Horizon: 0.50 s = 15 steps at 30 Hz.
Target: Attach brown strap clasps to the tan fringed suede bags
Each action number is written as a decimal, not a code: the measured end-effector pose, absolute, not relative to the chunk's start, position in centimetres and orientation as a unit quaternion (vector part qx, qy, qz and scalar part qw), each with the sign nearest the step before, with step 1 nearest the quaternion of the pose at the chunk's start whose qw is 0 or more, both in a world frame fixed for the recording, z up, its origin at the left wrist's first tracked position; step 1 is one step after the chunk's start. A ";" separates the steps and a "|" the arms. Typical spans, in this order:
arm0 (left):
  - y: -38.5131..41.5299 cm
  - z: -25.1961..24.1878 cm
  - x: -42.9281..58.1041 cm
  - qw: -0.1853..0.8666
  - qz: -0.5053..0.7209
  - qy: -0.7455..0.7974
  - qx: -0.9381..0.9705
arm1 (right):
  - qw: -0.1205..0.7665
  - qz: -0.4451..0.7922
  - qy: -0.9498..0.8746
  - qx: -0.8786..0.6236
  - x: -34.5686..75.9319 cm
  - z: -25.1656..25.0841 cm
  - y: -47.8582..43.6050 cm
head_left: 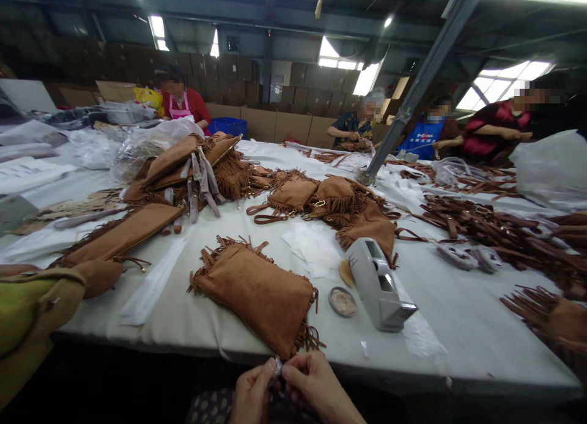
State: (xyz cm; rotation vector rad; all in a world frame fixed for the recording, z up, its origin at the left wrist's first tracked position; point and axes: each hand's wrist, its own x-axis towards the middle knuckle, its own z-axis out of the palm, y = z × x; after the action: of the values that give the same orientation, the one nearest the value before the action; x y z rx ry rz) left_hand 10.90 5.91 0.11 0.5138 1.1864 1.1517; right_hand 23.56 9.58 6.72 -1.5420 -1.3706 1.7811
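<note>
My left hand [251, 392] and my right hand [315, 387] meet at the bottom edge, below the table's front edge. Both pinch a small grey strip [277, 368] held between the fingertips; it is too small to name. Just beyond them a brown suede fringed bag [257, 293] lies flat on the white table [458, 314]. A grey tape dispenser [378, 283] stands to the right of the bag, with a small round tin [342, 301] beside it.
More brown fringed bags [192, 167] and straps [486, 225] are piled across the table. A yellow-green bag [27, 314] sits at the left edge. Other people work at the far side. A slanted grey pole [413, 87] rises from the table.
</note>
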 end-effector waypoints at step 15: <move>5.6 -0.2 11.0 0.812 0.402 0.423 0.000 | 0.387 0.612 -0.402 -0.560 22.4 4.2 8.2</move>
State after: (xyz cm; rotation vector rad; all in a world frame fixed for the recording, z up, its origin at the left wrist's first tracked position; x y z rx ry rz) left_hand 10.97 5.65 -0.22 0.0004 0.9029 0.8584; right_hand 22.38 8.24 4.24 -1.4253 -1.0238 1.5587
